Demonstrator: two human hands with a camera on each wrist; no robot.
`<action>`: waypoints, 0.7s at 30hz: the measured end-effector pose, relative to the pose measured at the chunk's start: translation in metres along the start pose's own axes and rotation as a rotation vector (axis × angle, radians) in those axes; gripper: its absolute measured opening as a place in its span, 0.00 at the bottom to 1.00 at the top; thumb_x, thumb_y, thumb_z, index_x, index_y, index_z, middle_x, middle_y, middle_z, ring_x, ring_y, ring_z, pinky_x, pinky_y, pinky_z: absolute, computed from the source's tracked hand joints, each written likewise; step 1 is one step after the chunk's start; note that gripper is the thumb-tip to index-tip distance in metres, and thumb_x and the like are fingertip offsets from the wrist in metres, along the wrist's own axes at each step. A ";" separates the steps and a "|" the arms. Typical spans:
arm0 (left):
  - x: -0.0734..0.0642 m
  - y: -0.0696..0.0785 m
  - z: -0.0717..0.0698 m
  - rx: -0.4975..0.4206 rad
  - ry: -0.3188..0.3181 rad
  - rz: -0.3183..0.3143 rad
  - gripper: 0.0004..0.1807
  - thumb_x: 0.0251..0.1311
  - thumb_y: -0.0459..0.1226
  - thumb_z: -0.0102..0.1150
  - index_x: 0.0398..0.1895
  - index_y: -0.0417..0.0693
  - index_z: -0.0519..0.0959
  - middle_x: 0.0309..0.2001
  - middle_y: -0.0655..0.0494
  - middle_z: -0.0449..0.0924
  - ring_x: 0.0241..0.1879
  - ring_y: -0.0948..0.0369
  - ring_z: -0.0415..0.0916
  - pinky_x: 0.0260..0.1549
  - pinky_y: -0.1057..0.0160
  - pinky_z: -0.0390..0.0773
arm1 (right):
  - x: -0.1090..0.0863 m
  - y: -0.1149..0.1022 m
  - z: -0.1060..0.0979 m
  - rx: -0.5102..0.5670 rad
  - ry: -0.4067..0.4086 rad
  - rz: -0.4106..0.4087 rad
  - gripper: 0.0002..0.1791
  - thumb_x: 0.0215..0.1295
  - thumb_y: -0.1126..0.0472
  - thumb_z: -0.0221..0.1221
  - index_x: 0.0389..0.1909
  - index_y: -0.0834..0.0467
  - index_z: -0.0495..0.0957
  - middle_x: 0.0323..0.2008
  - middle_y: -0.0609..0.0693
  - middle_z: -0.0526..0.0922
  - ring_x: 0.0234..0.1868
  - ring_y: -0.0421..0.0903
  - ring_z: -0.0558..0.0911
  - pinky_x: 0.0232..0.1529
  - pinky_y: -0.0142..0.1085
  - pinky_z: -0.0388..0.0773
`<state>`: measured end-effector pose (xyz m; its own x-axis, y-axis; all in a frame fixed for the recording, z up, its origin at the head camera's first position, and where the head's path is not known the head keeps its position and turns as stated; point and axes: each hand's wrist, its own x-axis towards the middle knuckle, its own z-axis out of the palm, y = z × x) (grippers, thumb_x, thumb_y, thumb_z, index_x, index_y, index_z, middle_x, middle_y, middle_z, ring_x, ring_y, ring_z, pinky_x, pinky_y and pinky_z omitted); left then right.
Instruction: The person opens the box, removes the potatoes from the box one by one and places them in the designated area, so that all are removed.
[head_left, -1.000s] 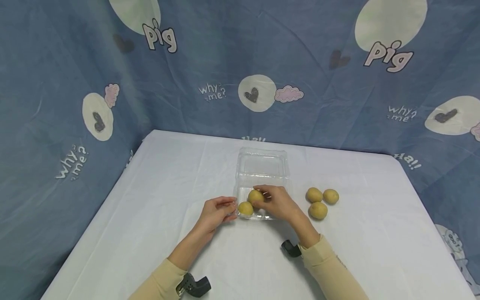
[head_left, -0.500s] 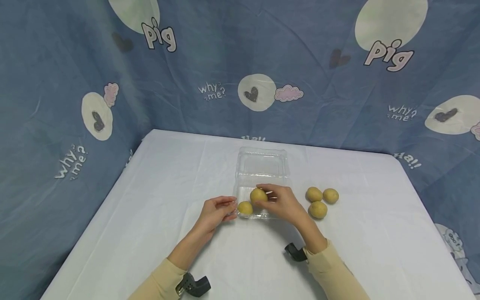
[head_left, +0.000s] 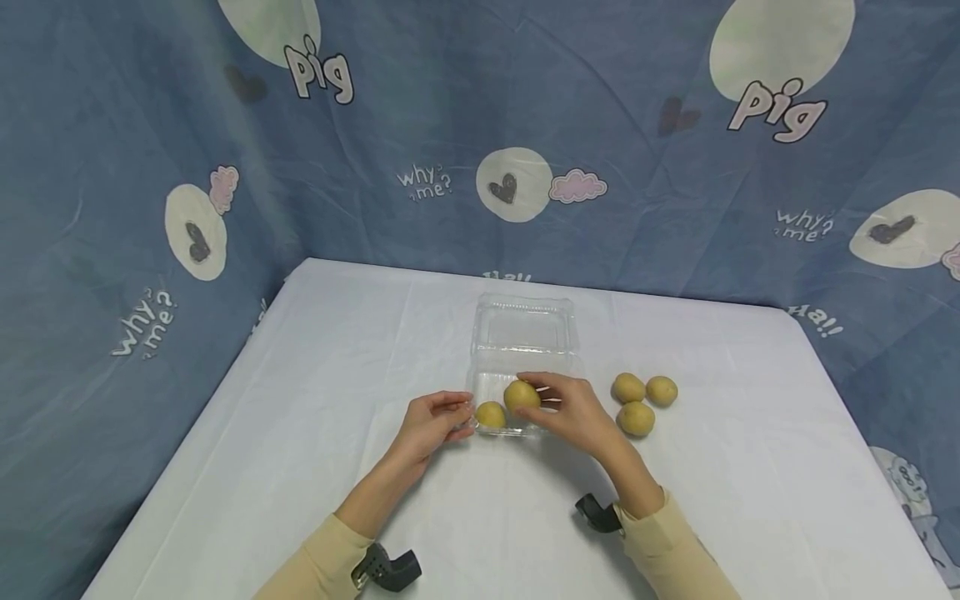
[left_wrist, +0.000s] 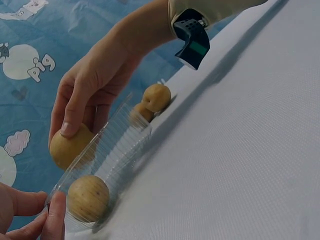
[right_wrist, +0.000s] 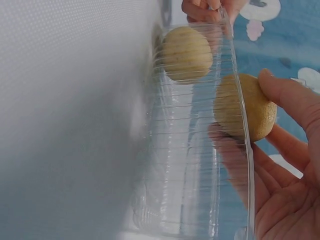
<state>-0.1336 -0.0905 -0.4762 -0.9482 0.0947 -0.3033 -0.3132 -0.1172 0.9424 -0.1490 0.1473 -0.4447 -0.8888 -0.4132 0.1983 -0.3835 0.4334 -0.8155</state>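
A clear plastic clamshell container (head_left: 490, 382) lies with its lid (head_left: 525, 327) laid back, away from the person. The left hand (head_left: 431, 427) pinches the container's left rim between thumb and fingers. One potato (left_wrist: 88, 198) rests inside the base at the near left corner. Over the base, the right hand (head_left: 567, 408) grips a second potato (head_left: 522, 398) between thumb and fingertips. In the right wrist view this held potato (right_wrist: 259, 107) is partly above the rim, partly seen through the clear wall. The right hand hides part of the container's right side.
Three more potatoes lie grouped right of the container: a left one (head_left: 628, 388), a right one (head_left: 662, 392) and a nearer one (head_left: 636, 420). A white cloth (head_left: 360, 350) covers the table. Blue printed fabric (head_left: 420, 108) hangs behind and at the left.
The right hand has shifted slightly to the right with its potato, drawing it away from the potato in the corner. The left hand stays at the rim.
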 end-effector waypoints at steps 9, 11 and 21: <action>0.001 0.000 0.000 -0.002 0.001 -0.005 0.16 0.61 0.28 0.63 0.51 0.29 0.78 0.40 0.44 0.76 0.34 0.59 0.80 0.38 0.63 0.86 | -0.008 -0.001 -0.001 0.013 0.019 0.026 0.27 0.57 0.61 0.71 0.56 0.65 0.78 0.52 0.55 0.82 0.48 0.52 0.83 0.48 0.36 0.83; 0.001 0.000 0.000 -0.001 0.002 -0.006 0.16 0.62 0.28 0.63 0.51 0.29 0.78 0.40 0.44 0.76 0.34 0.59 0.80 0.38 0.63 0.86 | -0.009 -0.001 -0.001 0.022 0.022 0.036 0.26 0.57 0.61 0.71 0.56 0.64 0.78 0.52 0.55 0.82 0.48 0.51 0.83 0.48 0.34 0.83; 0.001 0.000 0.000 -0.021 0.001 -0.013 0.16 0.61 0.27 0.63 0.51 0.28 0.77 0.40 0.45 0.76 0.35 0.60 0.79 0.39 0.63 0.86 | -0.023 -0.001 -0.004 0.061 0.013 0.055 0.25 0.57 0.59 0.71 0.56 0.58 0.80 0.52 0.51 0.82 0.48 0.49 0.83 0.49 0.32 0.82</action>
<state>-0.1345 -0.0902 -0.4762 -0.9442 0.0950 -0.3155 -0.3263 -0.1365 0.9354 -0.1294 0.1590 -0.4461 -0.9113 -0.3797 0.1591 -0.3185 0.4053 -0.8569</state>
